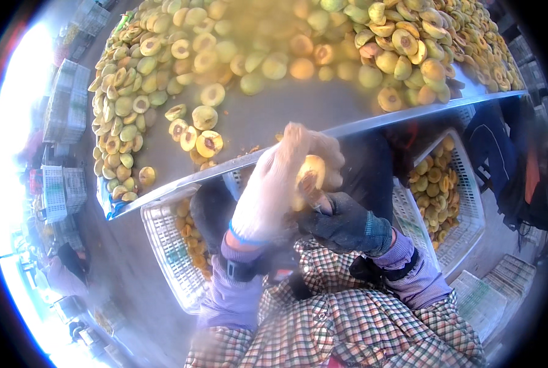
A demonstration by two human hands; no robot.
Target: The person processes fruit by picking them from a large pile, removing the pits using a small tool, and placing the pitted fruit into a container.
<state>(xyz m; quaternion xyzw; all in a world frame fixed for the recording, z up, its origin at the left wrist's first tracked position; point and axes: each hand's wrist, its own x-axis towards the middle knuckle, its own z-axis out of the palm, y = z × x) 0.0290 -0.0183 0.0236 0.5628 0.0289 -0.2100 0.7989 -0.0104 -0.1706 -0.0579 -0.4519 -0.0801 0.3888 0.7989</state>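
Note:
My left hand (271,184), in a white glove, is closed around a halved yellow stone fruit (311,173). The fruit's brown, hollowed cut face is turned toward me. Just below it, my right hand (347,224) wears a dark glove with a fingertip showing bare. Its fingers are curled in against the lower edge of the fruit, and anything inside them is hidden. Both hands are in front of the table edge, above my lap. On the table (249,116) lie heaped yellow-green fruit halves (403,43), with a few loose halves (209,144) nearer to me.
A white plastic basket (170,257) holding fruit halves stands below the table to my left. Another filled basket (467,184) is on the right, with stacked crates (494,294) behind it. More crates (65,104) line the far left. A person in dark clothes (501,159) is at the right.

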